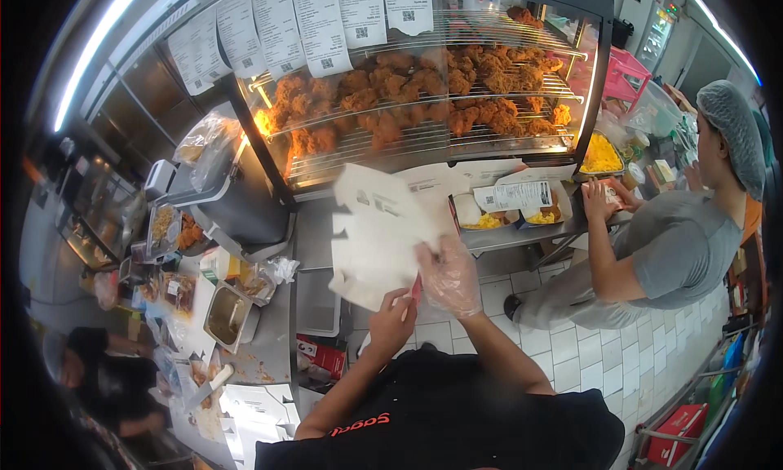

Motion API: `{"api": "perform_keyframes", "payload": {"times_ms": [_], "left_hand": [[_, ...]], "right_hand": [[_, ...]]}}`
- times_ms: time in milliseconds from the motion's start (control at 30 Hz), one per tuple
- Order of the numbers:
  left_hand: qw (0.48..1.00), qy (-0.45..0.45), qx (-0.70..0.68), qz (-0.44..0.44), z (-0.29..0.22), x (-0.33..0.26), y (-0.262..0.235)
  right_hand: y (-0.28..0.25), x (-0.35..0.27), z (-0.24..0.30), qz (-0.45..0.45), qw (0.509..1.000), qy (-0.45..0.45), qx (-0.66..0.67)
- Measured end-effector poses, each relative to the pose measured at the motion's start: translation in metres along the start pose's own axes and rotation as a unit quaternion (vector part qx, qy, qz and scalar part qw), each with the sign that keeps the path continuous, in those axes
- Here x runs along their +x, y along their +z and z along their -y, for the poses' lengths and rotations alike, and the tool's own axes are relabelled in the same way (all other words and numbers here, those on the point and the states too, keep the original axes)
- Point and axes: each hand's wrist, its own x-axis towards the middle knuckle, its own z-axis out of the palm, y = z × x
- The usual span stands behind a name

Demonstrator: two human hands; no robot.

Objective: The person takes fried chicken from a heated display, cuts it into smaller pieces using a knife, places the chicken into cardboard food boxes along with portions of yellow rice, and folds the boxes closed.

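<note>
Step in hand, as judged: unfolding flat white carton (377, 235), held up before warmer cabinet (424, 95) of fried chicken. Gloved right hand (451, 276) gripped carton's lower edge; bare left hand (393, 323) closed on red pen-like item (415, 290). Next calls for squaring carton open.

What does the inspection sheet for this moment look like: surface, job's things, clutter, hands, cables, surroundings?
Surface: steel counter below a heated display case stocked with fried chicken.
Job's things: flat white carton, motion-blurred, held up in front of the case; something red by the left hand, too small to tell.
Clutter: metal pan, food trays with yellow food, paper slips stuck on the glass.
Hands: left hand bare, at the carton's lower edge; right hand in a clear glove, gripping the carton.
Cables: nothing seen.
Surroundings: white tiled floor; co-worker in a hairnet at the counter's right end; another person lower left.
</note>
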Motion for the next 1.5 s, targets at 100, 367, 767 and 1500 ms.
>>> {"api": "perform_keyframes", "payload": {"times_ms": [100, 367, 767, 1500], "left_hand": [[0.989, -0.088, -0.118, -0.034, 0.004, 0.008, 0.005], [0.953, -0.144, -0.257, -0.071, 0.033, 0.005, 0.036], [0.982, -0.020, -0.172, -0.078, 0.067, -0.008, 0.035], [0.808, -0.263, -0.508, 0.141, 0.025, 0.070, -0.095]], "right_hand": [[-0.012, 0.000, 0.009, 0.014, 0.965, -0.144, -0.218], [0.003, 0.001, -0.012, 0.065, 0.976, -0.119, -0.169], [0.021, -0.030, -0.018, 0.055, 0.976, -0.196, -0.073], [-0.020, -0.008, -0.029, 0.259, 0.942, -0.212, -0.005]]}}
